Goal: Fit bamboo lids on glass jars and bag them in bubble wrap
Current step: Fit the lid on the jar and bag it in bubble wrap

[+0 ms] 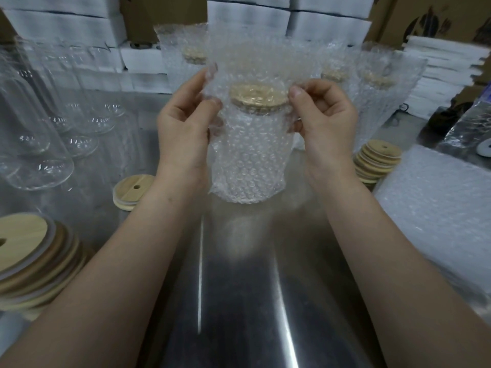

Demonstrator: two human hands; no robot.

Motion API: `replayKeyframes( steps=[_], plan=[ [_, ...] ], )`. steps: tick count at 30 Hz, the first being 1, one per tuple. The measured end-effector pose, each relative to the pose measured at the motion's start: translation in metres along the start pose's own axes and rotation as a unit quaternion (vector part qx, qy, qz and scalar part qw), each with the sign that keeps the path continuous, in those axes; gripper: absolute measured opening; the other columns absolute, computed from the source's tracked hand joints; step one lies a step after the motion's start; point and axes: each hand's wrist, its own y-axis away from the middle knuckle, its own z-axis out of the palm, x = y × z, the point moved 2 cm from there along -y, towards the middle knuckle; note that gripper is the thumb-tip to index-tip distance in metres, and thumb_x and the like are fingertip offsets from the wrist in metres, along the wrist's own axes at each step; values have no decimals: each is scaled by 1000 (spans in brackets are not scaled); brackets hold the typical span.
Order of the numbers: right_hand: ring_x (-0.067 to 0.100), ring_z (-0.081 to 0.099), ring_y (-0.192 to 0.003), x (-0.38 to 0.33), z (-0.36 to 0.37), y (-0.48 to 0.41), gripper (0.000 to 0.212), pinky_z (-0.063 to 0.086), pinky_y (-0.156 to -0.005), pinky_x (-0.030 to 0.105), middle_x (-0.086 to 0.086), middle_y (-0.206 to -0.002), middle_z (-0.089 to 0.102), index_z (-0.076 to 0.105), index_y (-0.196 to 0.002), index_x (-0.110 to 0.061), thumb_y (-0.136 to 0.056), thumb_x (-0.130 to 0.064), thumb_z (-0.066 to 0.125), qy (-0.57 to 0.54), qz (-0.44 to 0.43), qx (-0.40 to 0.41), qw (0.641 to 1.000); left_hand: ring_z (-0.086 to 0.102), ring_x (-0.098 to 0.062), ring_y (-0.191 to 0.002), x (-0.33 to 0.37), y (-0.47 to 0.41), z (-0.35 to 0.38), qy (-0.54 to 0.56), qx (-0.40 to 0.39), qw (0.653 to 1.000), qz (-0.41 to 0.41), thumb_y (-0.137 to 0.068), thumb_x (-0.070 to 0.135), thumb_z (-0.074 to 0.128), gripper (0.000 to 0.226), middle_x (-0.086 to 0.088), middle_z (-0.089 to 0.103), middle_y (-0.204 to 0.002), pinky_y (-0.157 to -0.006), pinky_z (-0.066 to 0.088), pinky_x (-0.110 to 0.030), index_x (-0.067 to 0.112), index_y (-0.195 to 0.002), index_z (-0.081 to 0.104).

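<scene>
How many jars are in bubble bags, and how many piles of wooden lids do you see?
Jars in bubble bags: 4
Piles of wooden lids: 3
Total: 7

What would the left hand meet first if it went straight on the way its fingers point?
Probably the bagged jar standing behind on the table, though depth is unclear. The left hand itself pinches the edge of the bubble wrap bag.

Probably a packing workshop: stacked cartons (66, 25), steel bench (239, 301).
</scene>
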Motion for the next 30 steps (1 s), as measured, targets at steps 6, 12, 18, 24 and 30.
replayKeyframes(
  steps=[6, 12, 18, 24, 30],
  plan=[
    [4, 57, -57, -1, 1, 2, 20, 47, -51, 21, -6, -72, 66, 63, -88, -14, -91, 5, 61, 0, -14, 4, 1000, 58, -11, -73, 2, 1, 3, 41, 17, 999, -30, -87, -10, 46, 46, 4, 71, -81, -64, 48, -20, 22, -78, 78],
    [1, 55, -60, -2, 4, 5, 22, 48, -56, 17, 2, -82, 74, 66, -110, -9, -95, 4, 56, 0, -12, -3, 1000, 61, -17, -83, 7, 1, 4, 27, -29, 999, -20, -78, 17, 65, 28, -5, 62, -96, -70, 49, -26, 15, -106, 67],
    [20, 52, -81, -4, 7, 7, 12, 46, -68, 28, 41, -96, 59, 70, -102, -11, -94, -6, 63, -7, -14, -49, 999, 57, -22, -85, 9, 5, 8, -25, -28, 999, 15, -78, 22, 77, 9, -8, 62, -87, -81, 48, -35, 19, -85, 72],
    [6, 53, -59, 0, 2, 1, 10, 45, -52, 21, -6, -72, 65, 70, -96, -7, -92, 0, 63, -10, -1, -8, 1000, 41, -14, -57, 9, 3, 7, -9, 48, 999, -3, -74, 12, 70, 15, -2, 49, -63, -55, 34, -29, 18, -74, 57],
    [7, 51, -58, 3, 1, 0, 24, 46, -52, 23, -10, -69, 65, 69, -90, -17, -95, 3, 57, -12, -5, -5, 1000, 49, -6, -59, 7, 4, 6, 10, 17, 1000, -6, -87, -1, 56, 29, 8, 54, -65, -59, 43, -21, 24, -90, 72]
  ],
)
